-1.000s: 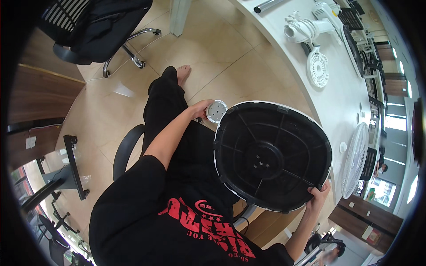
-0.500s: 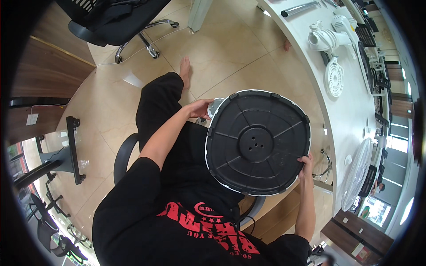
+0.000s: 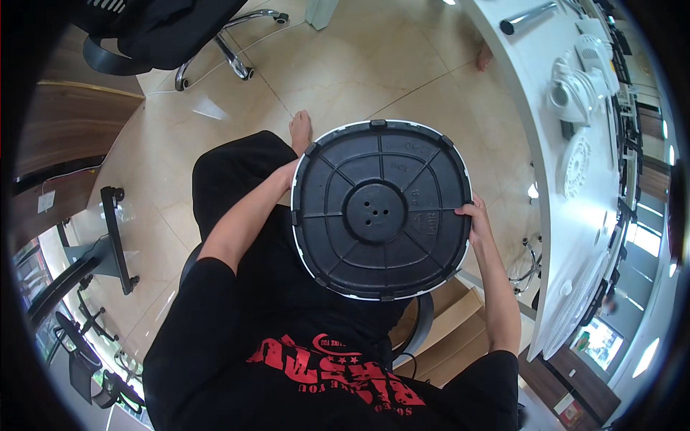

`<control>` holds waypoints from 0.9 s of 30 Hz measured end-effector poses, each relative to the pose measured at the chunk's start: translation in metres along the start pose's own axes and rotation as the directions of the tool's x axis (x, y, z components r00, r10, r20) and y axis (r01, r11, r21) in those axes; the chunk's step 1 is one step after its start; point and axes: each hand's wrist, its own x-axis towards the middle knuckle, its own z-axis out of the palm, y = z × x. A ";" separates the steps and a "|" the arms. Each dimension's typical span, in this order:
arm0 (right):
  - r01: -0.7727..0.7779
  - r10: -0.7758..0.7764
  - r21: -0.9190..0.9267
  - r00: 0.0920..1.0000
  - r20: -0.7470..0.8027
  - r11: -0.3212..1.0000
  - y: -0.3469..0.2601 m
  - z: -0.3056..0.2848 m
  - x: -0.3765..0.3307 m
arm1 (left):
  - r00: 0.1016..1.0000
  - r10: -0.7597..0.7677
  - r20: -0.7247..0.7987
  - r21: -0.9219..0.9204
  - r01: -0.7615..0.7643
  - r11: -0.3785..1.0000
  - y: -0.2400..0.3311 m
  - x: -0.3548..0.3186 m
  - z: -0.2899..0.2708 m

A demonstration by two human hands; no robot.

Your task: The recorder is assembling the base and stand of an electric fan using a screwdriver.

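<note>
A fan base [image 3: 424,251], rounded-square, black underneath with a white rim, is held up over my lap with its underside facing me. Ribs fan out from a raised centre disc that has several small holes. My right hand [image 3: 477,218] grips its right edge, the thumb pressed on the black underside and the other fingers going behind. At the upper left edge my left hand [image 3: 289,174] reaches behind the base; its fingers are hidden.
On the white table [image 3: 535,93] to the right lie a silver tube [image 3: 528,17], a white fan motor head [image 3: 573,93], a white perforated disc [image 3: 577,164] and a wire fan guard [image 3: 578,305]. An open cardboard box [image 3: 453,323] stands below right. A black office chair [image 3: 169,32] is at the far left.
The fan base has moved left and slightly up in view, turning a little. My left hand, earlier seen beside a grey-white round part at the edge, has gone mostly behind the base.
</note>
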 end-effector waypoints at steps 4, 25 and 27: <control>-0.028 0.025 0.054 0.997 0.067 0.998 0.002 0.025 0.032 | 0.999 0.021 -0.035 -0.024 -0.021 0.999 0.013 -0.006 -0.019; -0.046 0.039 0.120 0.997 0.060 0.992 0.010 0.036 0.097 | 0.983 -0.062 -0.170 -0.034 0.058 0.998 0.048 -0.018 -0.078; -0.044 0.039 0.117 0.998 0.047 0.992 0.012 0.033 0.097 | 0.981 -0.067 -0.179 -0.033 0.062 0.998 0.043 -0.016 -0.077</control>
